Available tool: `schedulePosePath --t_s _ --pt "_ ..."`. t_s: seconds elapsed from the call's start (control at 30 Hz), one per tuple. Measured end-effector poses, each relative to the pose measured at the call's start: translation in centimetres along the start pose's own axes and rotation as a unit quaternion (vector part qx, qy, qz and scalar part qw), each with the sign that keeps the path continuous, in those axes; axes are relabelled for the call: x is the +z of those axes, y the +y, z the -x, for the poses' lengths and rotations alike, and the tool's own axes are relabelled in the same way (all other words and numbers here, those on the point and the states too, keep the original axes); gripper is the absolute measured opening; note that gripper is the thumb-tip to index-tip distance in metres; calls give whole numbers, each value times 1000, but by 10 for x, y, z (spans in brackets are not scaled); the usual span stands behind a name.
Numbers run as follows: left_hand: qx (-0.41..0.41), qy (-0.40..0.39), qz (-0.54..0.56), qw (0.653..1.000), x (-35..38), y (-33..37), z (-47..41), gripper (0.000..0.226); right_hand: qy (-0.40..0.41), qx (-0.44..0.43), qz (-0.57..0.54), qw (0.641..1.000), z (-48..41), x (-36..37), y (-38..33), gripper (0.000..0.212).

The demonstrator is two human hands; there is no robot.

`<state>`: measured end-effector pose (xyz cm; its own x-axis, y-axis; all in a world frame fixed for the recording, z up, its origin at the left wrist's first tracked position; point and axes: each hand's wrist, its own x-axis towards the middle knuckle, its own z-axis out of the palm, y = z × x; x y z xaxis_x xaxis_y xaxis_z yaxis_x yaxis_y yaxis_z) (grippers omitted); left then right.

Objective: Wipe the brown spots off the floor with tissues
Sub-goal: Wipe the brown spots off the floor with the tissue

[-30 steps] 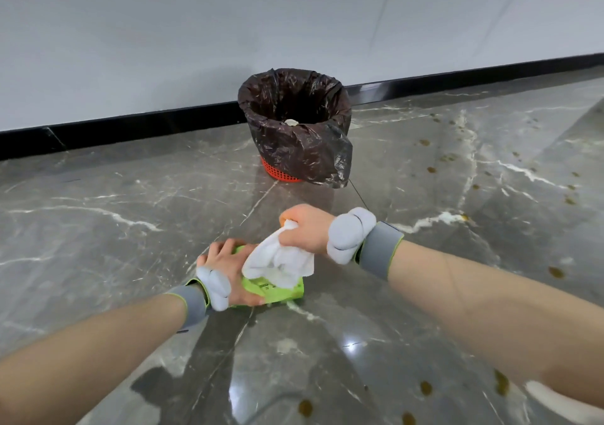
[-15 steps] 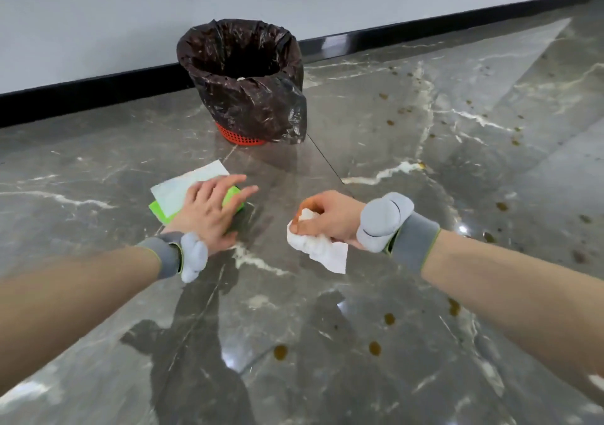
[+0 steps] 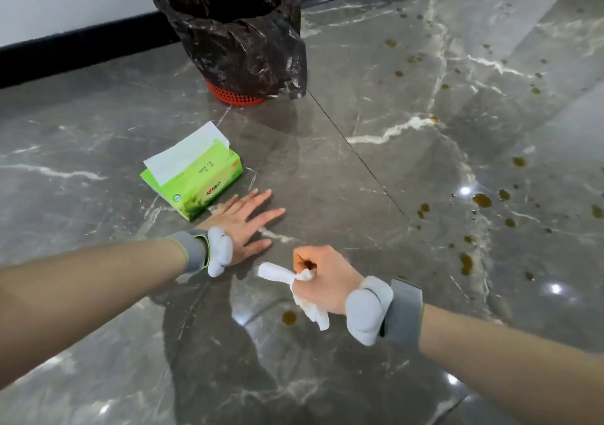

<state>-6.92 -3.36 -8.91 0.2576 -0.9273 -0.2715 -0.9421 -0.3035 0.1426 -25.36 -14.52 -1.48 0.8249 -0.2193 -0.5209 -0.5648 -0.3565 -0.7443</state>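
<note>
Both hands have moved since the earlier picture. Back then the left hand lay on the tissue box. Now it is off the box and rests flat on the floor just beside it, with the fingers spread wide and nothing in it. The right hand has come closer to the person. It is closed tight around a white tissue, and the ends of the tissue stick out of the fist. One brown spot sits on the floor right next to the tissue. Many more brown spots dot the floor off to the right. A bin with a dark bag stands behind the green box, near the wall.
</note>
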Motion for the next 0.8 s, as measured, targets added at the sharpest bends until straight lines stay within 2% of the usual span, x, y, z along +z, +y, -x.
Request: schedulePosePath --t_s 0.1,0.17,0.23,0.33,0.4,0.43,0.47,0.53,0.57,0.63,0.7,0.8 --pt "39 33 -57 997 7 2 -19 65 3 -134 106 985 2 21 12 19" --pt "44 46 -76 995 10 6 -29 63 -20 -196 137 971 4 33 26 37" --pt "34 47 -70 996 15 11 -42 72 -49 -235 140 961 2 41 44 47" --pt "28 55 -43 997 22 11 -45 74 -45 -290 143 945 5 51 59 32" --pt "31 62 -37 997 26 7 -44 69 -14 -335 189 923 3 58 71 19" --pt "30 61 -33 997 29 6 -44 67 -2 -353 216 910 1 62 80 19" --pt "34 69 -32 997 29 5 -44 67 -13 -360 244 900 2 63 86 23" --pt "36 71 -32 996 30 5 -45 67 -56 -364 302 880 9 63 98 45" --pt "35 74 -31 996 28 6 -46 67 -70 -372 349 857 13 59 102 55" --pt "40 74 -20 996 32 8 -46 68 -92 -386 425 814 19 52 105 61" --pt "38 74 -20 996 30 2 -47 68 -111 -391 434 804 12 48 103 57" --pt "38 74 -26 996 30 6 -48 69 -102 -363 444 813 11 43 104 55"
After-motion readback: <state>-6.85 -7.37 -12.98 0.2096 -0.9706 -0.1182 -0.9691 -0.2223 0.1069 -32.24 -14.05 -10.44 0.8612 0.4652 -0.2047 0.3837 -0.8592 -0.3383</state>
